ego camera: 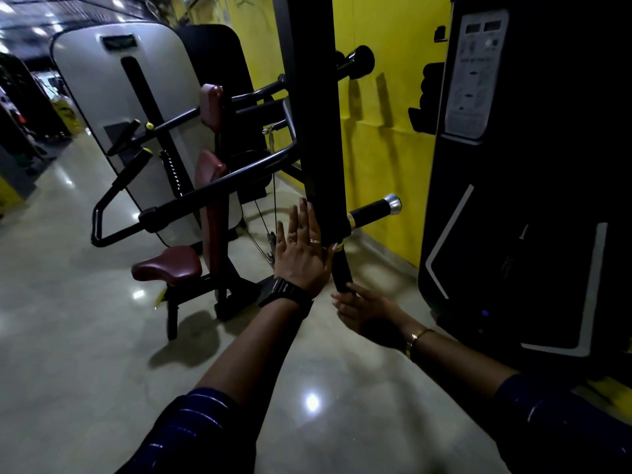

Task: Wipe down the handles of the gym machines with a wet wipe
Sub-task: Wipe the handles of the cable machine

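The left hand point(301, 248) is lying flat against the left side of a black upright post point(319, 131). Its fingers are pointing straight up and the thumb is reaching across to touch the post's lower end. It is relaxed, not gripping. It is wearing rings on two fingers, and a dark watch point(285, 293) is sitting on the wrist.

The right hand point(364, 311) is hovering just below and to the right. Its fingers are loosely curled, and a fingertip is touching the bottom of a short black handle point(342, 273) that is hanging down from the foot of the post. I cannot tell whether this hand is actually grasping the handle or only touching it. A gold bracelet point(416, 338) is circling the wrist. Both forearms are coming out of dark striped sleeves.

A second handle point(372, 211), black with a silver cap, is sticking out to the right of the post just above the hands. Higher up, a black knob point(359, 61) is jutting out on the same side.

A yellow wall point(386, 138) is standing behind the post. To the left, a machine with a grey cover point(102, 107), black bars and a maroon seat point(167, 266) is standing on the shiny floor point(68, 319). To the right, a tall black machine is carrying an instruction label point(475, 73).
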